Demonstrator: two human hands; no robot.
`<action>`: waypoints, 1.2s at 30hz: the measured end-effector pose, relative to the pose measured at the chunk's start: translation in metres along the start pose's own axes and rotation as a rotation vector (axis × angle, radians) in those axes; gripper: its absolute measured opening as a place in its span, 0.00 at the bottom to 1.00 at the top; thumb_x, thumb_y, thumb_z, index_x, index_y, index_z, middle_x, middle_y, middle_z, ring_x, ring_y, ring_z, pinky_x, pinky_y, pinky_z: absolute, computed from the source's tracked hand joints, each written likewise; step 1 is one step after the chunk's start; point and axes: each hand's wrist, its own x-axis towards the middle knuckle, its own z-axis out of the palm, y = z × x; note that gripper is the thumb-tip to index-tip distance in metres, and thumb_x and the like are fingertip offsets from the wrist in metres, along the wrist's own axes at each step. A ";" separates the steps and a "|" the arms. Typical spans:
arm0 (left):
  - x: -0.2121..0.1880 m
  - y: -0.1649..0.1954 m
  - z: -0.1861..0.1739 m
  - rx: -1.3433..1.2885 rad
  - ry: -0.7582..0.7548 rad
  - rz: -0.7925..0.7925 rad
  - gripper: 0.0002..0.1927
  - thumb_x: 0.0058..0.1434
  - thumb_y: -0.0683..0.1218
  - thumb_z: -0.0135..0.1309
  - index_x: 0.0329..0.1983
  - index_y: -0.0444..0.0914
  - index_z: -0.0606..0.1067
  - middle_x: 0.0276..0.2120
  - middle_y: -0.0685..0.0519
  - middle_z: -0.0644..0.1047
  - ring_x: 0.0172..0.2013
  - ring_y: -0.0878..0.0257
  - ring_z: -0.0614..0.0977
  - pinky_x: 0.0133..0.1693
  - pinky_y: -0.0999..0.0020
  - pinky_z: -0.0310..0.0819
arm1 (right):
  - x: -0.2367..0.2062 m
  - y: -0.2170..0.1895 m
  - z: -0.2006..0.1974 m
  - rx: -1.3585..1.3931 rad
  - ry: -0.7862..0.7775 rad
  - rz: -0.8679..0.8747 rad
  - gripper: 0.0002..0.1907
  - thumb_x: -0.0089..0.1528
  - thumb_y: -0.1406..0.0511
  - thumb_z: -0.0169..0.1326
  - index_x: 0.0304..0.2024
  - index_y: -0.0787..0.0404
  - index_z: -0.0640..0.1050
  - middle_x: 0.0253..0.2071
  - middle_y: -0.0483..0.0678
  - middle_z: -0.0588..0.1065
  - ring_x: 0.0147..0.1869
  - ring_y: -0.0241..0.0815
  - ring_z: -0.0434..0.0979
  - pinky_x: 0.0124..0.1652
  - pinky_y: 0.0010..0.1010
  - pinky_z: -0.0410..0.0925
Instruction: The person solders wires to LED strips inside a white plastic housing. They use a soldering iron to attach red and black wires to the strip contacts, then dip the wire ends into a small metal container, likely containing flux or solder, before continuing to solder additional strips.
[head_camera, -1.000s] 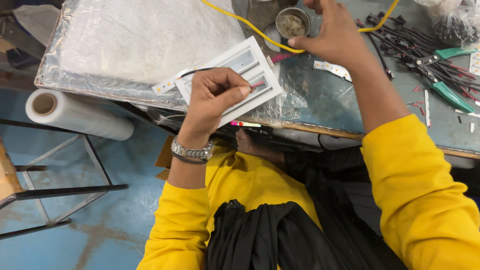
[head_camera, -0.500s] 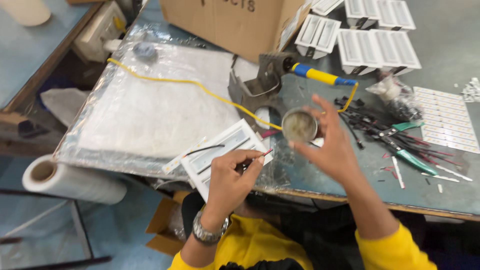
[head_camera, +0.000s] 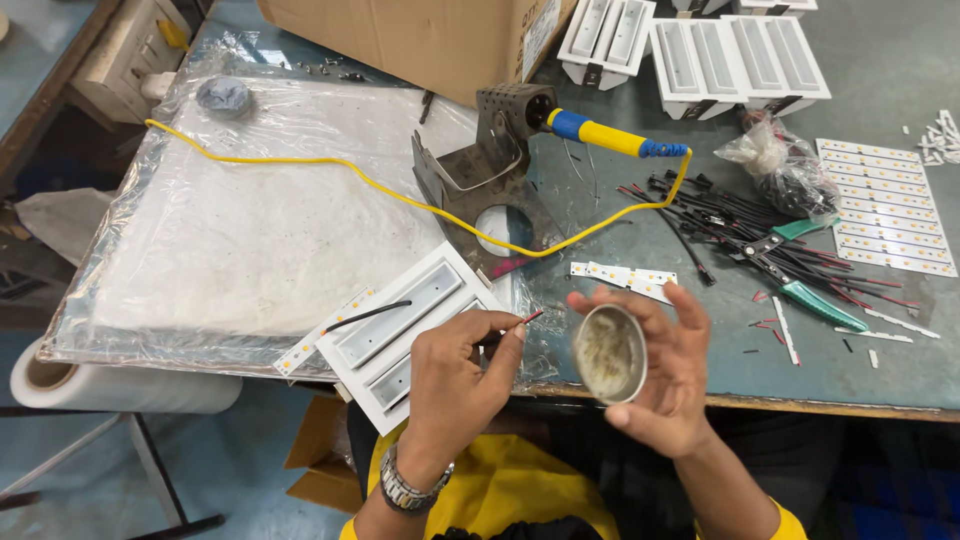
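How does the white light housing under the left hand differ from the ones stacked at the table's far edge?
The near housing lies alone, skewed, overhanging the table's front edge, with a black wire across it; the left hand rests on it. The far housings sit grouped and untouched, with no wire across them. Both are white, rectangular, with two long recesses.

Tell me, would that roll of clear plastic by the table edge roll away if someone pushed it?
Probably yes. The roll of clear plastic is a long tube lying on its side, so a push across it would likely send it rolling. It sits below the table edge, and what holds it is hard to see. Its glossy wrap looks slippery to grab.
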 end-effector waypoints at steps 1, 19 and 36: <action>0.000 -0.001 0.000 -0.004 0.002 0.020 0.05 0.59 0.41 0.60 0.34 0.34 0.82 0.27 0.49 0.83 0.24 0.63 0.83 0.28 0.70 0.75 | -0.002 0.002 0.001 -0.006 -0.028 0.003 0.54 0.59 0.67 0.66 0.79 0.46 0.48 0.71 0.63 0.64 0.79 0.69 0.64 0.72 0.56 0.65; -0.009 -0.016 0.003 -0.190 0.049 -0.114 0.06 0.61 0.40 0.61 0.38 0.31 0.83 0.24 0.55 0.82 0.23 0.77 0.75 0.25 0.79 0.69 | -0.012 0.016 0.012 -0.052 -0.164 0.061 0.56 0.57 0.70 0.63 0.79 0.45 0.45 0.72 0.63 0.63 0.78 0.66 0.66 0.74 0.57 0.64; -0.014 -0.010 0.014 0.020 0.113 0.001 0.05 0.56 0.39 0.62 0.29 0.32 0.78 0.20 0.54 0.78 0.19 0.71 0.78 0.23 0.76 0.70 | 0.003 -0.006 0.027 -0.784 0.049 -0.021 0.60 0.56 0.79 0.62 0.76 0.41 0.41 0.72 0.66 0.61 0.68 0.52 0.74 0.57 0.36 0.76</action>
